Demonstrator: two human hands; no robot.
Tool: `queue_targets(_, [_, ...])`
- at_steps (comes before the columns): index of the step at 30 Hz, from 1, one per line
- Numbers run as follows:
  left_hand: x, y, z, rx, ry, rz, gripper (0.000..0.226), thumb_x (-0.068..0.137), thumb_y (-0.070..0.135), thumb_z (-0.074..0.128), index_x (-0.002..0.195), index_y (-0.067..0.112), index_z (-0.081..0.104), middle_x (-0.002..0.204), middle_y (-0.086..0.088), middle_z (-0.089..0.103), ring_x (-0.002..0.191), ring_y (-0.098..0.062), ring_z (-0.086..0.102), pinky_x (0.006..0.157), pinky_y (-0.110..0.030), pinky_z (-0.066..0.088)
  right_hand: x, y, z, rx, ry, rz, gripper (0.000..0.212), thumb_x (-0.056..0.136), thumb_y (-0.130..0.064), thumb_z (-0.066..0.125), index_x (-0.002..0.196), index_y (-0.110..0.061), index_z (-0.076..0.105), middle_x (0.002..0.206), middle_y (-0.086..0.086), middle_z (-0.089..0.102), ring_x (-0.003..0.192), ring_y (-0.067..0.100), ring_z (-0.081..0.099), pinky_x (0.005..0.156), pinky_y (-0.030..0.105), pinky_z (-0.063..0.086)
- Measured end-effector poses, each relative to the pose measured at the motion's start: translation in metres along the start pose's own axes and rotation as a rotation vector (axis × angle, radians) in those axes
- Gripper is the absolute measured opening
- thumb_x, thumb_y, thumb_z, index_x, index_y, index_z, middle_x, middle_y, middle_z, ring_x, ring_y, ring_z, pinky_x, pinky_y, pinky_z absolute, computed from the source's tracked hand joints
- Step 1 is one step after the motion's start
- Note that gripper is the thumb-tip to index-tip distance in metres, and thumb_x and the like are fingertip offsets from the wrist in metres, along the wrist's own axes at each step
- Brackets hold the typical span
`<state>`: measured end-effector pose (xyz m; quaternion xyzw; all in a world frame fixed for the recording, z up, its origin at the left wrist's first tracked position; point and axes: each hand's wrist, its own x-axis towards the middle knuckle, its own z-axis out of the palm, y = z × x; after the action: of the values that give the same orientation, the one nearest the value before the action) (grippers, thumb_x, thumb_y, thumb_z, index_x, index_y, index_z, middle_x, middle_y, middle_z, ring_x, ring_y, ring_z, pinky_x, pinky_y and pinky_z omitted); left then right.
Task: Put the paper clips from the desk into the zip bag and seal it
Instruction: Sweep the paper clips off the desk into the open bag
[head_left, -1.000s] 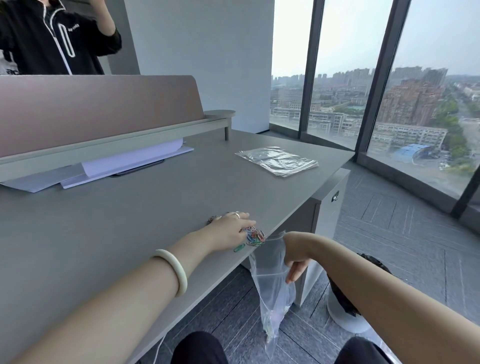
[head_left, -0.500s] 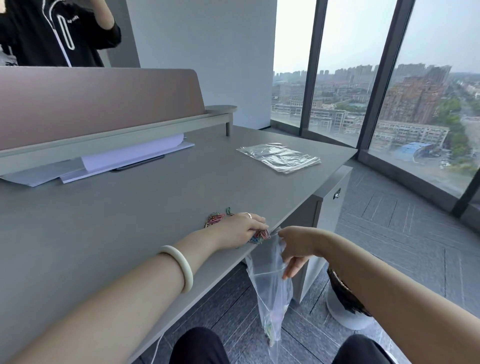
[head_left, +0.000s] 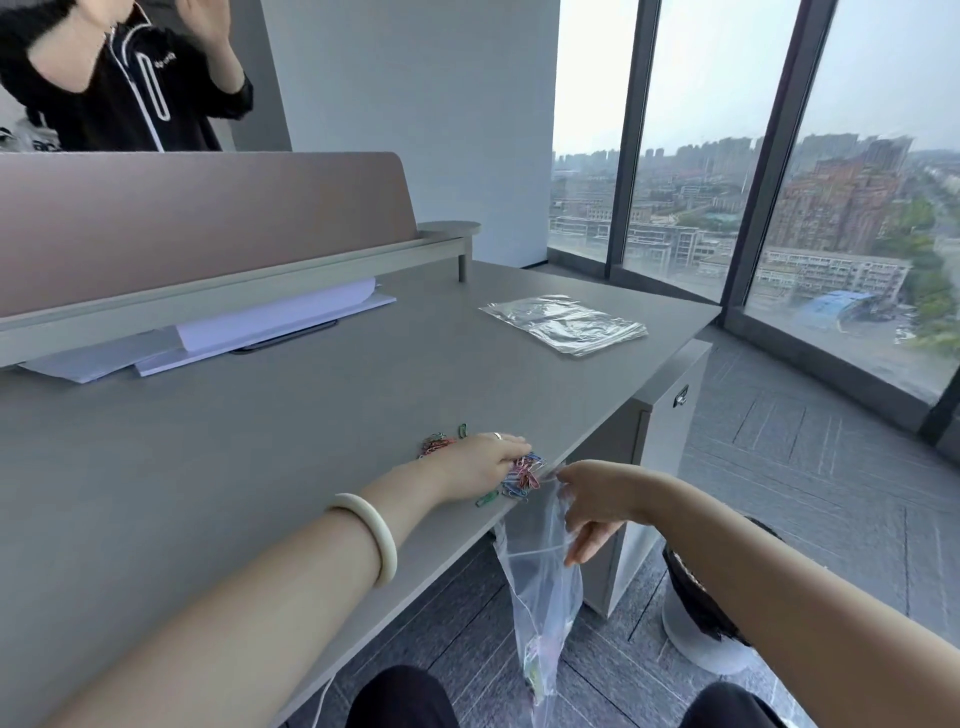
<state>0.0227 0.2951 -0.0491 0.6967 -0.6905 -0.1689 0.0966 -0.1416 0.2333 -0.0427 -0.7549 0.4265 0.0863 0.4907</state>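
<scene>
Coloured paper clips (head_left: 522, 477) lie bunched at the grey desk's (head_left: 208, 493) front edge, under the fingers of my left hand (head_left: 480, 464), which rests flat on them. A smaller clump of clips (head_left: 435, 443) sits just behind that hand, and one green clip (head_left: 487, 499) lies beside it. My right hand (head_left: 592, 504) grips the mouth of a clear zip bag (head_left: 540, 592) just below the desk edge. The bag hangs down with a few clips at its bottom.
A stack of clear zip bags (head_left: 566, 325) lies at the far right of the desk. White papers (head_left: 270, 327) stick out from under the back shelf. A person in black (head_left: 119, 78) stands behind the partition. A bin (head_left: 696, 613) stands on the floor beside my right arm.
My left hand has stayed on the clips at the desk edge while the view shifted. My right hand has lifted the bag's mouth closer to the edge.
</scene>
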Motion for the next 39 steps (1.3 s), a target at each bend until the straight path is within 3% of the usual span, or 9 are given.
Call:
queue_targets(2, [-0.001, 0.003, 0.002, 0.002, -0.004, 0.026, 0.046, 0.093, 0.004, 0.034, 0.137, 0.015, 0.042, 0.151, 0.000, 0.034, 0.141, -0.012, 0.028, 0.118, -0.026, 0.017, 0.002, -0.002, 0.001, 0.067, -0.066, 0.069, 0.013, 0.091, 0.000, 0.046, 0.103, -0.003, 0.049, 0.086, -0.002, 0.074, 0.074, 0.010, 0.072, 0.066, 0.018, 0.056])
queue_targets(5, [-0.003, 0.007, 0.000, -0.029, -0.013, 0.066, 0.048, 0.091, 0.000, 0.034, 0.133, 0.017, 0.048, 0.148, 0.002, 0.041, 0.139, -0.011, 0.032, 0.115, -0.020, 0.018, -0.003, -0.004, 0.000, 0.015, -0.093, 0.054, 0.008, 0.092, -0.003, 0.046, 0.095, -0.008, 0.051, 0.112, -0.002, 0.065, 0.108, 0.014, 0.064, 0.078, 0.017, 0.053])
queue_targets(10, [-0.007, 0.006, -0.008, -0.075, -0.008, 0.090, 0.046, 0.092, -0.001, 0.035, 0.133, 0.015, 0.049, 0.146, 0.002, 0.043, 0.138, -0.009, 0.033, 0.104, -0.009, 0.016, -0.004, -0.003, 0.002, 0.073, -0.034, 0.054, 0.018, 0.092, 0.002, 0.044, 0.108, -0.002, 0.050, 0.112, -0.008, 0.058, 0.052, 0.001, 0.067, 0.054, 0.012, 0.053])
queue_targets(17, [-0.023, -0.003, -0.021, -0.040, 0.024, 0.039, 0.040, 0.097, 0.008, 0.036, 0.136, 0.010, 0.044, 0.151, -0.004, 0.035, 0.141, -0.014, 0.029, 0.105, -0.012, 0.016, -0.008, -0.006, 0.004, 0.145, -0.005, 0.065, 0.046, 0.094, 0.004, 0.037, 0.139, 0.001, 0.035, 0.139, -0.006, 0.049, 0.047, 0.004, 0.066, 0.050, 0.015, 0.053])
queue_targets(21, [-0.042, -0.017, -0.020, 0.058, 0.052, -0.024, 0.045, 0.096, 0.016, 0.042, 0.140, 0.013, 0.037, 0.155, -0.004, 0.025, 0.144, -0.016, 0.019, 0.115, -0.023, 0.014, -0.004, -0.004, 0.005, 0.154, 0.004, 0.044, 0.056, 0.092, 0.009, 0.035, 0.143, 0.006, 0.013, 0.133, 0.025, 0.052, 0.058, 0.025, 0.071, 0.057, 0.029, 0.060])
queue_targets(25, [-0.055, -0.025, -0.013, 0.221, 0.045, -0.087, 0.061, 0.093, 0.035, 0.047, 0.146, 0.022, 0.021, 0.159, -0.002, 0.009, 0.147, -0.019, -0.001, 0.119, -0.035, 0.008, -0.002, -0.006, 0.008, 0.221, -0.051, 0.099, 0.045, 0.095, 0.000, 0.032, 0.138, 0.008, 0.026, 0.116, 0.009, 0.067, 0.101, 0.026, 0.068, 0.069, 0.021, 0.056])
queue_targets(31, [-0.036, -0.013, 0.005, 0.237, 0.067, -0.100, 0.062, 0.094, 0.042, 0.040, 0.147, 0.025, 0.014, 0.159, -0.004, 0.006, 0.147, -0.022, -0.002, 0.121, -0.039, 0.004, 0.004, -0.003, 0.008, 0.133, -0.063, 0.040, 0.060, 0.093, 0.006, 0.038, 0.146, -0.003, 0.014, 0.137, 0.022, 0.050, 0.100, 0.030, 0.067, 0.058, 0.027, 0.059])
queue_targets(35, [-0.019, 0.002, 0.011, 0.191, 0.086, -0.131, 0.060, 0.095, 0.042, 0.036, 0.147, 0.022, 0.014, 0.159, -0.005, 0.009, 0.147, -0.021, 0.001, 0.121, -0.039, 0.006, 0.010, 0.000, 0.006, 0.176, -0.027, 0.043, 0.054, 0.092, 0.008, 0.033, 0.143, -0.001, 0.016, 0.133, 0.028, 0.050, 0.096, 0.037, 0.067, 0.087, 0.040, 0.055])
queue_targets(39, [-0.013, 0.011, 0.008, 0.070, 0.094, -0.123, 0.058, 0.095, 0.037, 0.041, 0.145, 0.014, 0.023, 0.157, -0.005, 0.017, 0.146, -0.019, 0.014, 0.121, -0.036, 0.012, 0.000, 0.002, 0.007, 0.176, 0.011, 0.013, 0.049, 0.092, 0.006, 0.040, 0.140, 0.000, 0.029, 0.131, 0.025, 0.053, 0.101, 0.035, 0.066, 0.078, 0.034, 0.058])
